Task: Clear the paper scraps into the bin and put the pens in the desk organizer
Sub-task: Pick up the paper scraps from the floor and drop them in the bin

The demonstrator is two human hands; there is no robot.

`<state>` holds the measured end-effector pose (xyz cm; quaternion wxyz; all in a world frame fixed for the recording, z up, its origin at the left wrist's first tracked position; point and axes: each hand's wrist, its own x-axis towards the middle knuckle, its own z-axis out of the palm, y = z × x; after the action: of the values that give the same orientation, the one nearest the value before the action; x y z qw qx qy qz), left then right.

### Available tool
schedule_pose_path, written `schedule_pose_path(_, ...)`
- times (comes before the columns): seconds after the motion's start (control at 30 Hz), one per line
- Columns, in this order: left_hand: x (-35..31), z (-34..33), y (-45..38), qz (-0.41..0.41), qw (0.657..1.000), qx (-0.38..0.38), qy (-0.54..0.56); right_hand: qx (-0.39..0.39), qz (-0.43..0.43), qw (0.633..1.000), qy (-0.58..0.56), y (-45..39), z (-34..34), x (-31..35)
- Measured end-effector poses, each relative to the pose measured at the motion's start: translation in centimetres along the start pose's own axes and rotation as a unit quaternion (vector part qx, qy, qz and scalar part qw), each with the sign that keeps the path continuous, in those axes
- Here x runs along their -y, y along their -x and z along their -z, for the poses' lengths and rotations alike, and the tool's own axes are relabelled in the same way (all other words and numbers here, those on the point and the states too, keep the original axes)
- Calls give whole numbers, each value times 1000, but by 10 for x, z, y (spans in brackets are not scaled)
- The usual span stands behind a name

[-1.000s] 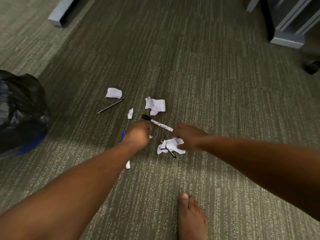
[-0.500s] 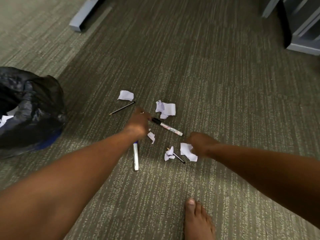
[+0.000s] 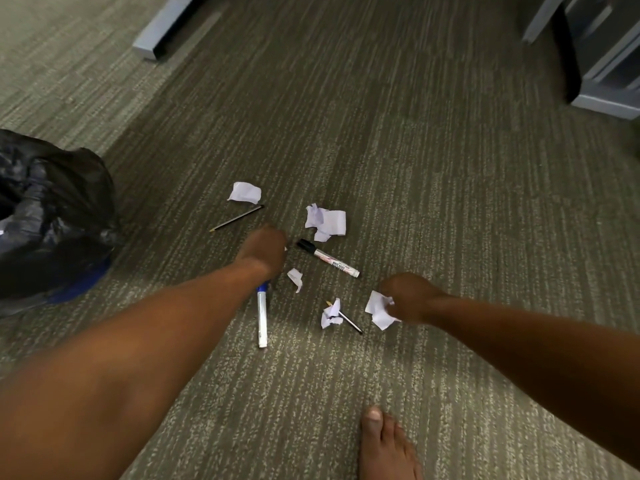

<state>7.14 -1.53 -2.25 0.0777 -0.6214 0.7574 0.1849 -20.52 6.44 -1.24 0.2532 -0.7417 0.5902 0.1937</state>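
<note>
Striped carpet [image 3: 433, 209] with paper scraps [image 3: 325, 221], markers [image 3: 328, 258], pencils [image 3: 237, 218].

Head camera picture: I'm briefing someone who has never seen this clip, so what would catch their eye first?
White paper scraps and pens lie scattered on the grey carpet in the middle, among them a black-capped marker. Two bare arms reach in from below: the right hand grips a scrap, the left hand is beside the marker. A black bin bag sits at the left edge.
</note>
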Motion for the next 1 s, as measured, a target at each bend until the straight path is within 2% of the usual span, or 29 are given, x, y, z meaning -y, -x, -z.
schedule_pose_path(0.13, -8, -1, 7, 0, 996, 12, 93, 23, 16, 1000, 12, -1, 13, 0)
schedule_pose_path(0.23, -11, -4, 13, -30, 986, 79, 143, 11, 36, 999, -31, -3, 32, 7)
schedule_pose_path(0.3, -13, -3, 19, -39, 980, 141, 139, 18, 60, 997, -53, -5, 41, 20)
schedule_pose_path(0.37, -15, -2, 21, -51, 983, 161, 69, 32, 83, 995, -35, -6, 43, 38)
schedule_pose_path(0.47, -17, -1, 24, -72, 987, 144, -23, 81, 124, 989, -8, -7, 37, 69)
schedule_pose_path(0.57, -18, -5, 27, -48, 989, 135, -48, 127, 136, 982, 18, -8, 26, 91)
schedule_pose_path(0.63, -19, -8, 29, -31, 990, 125, -54, 141, 119, 980, 75, -8, 18, 100)
schedule_pose_path(0.73, -23, -9, 33, -22, 992, 111, -46, 133, 103, 978, 119, -9, 6, 106)
schedule_pose_path(0.9, -16, -7, 43, -43, 998, 47, 26, 115, 52, 987, 101, -17, 16, 110)
schedule_pose_path(1.0, -3, 4, 47, -48, 996, 12, 69, 74, 36, 995, 64, -28, 39, 113)
